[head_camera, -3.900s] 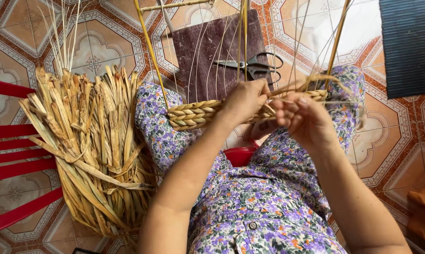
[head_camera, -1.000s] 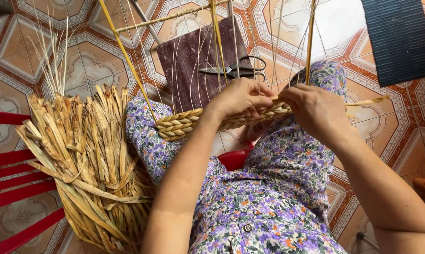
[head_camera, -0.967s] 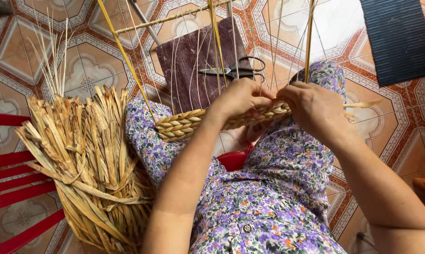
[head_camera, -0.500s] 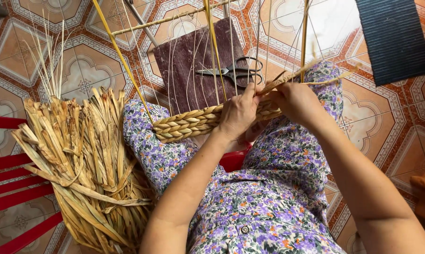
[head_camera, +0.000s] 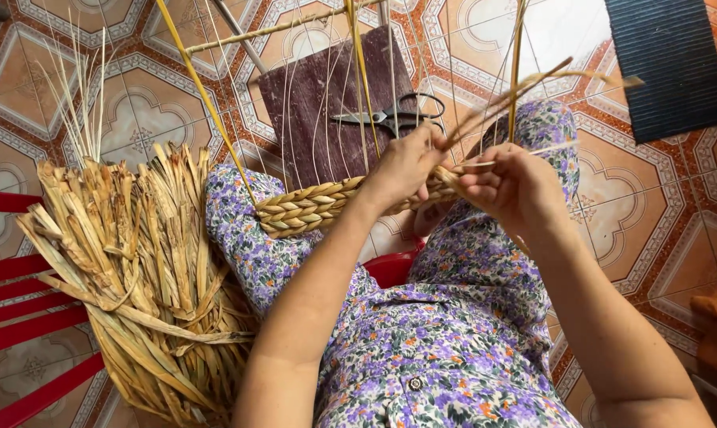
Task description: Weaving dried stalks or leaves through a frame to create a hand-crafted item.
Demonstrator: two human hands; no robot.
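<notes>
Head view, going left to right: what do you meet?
Red chair slats → bundle of dried straw leaves → woven braid → left hand → right hand → dark ribbed mat.

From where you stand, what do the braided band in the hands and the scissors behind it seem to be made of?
The braided band looks like dried plant fibre, perhaps straw or reed: matte tan strands, plaited thick, matching the loose bundle of dried leaves alongside. The scissors appear to be dark metal, with thin blades and a dull sheen; whether the handles are coated I cannot tell.
</notes>
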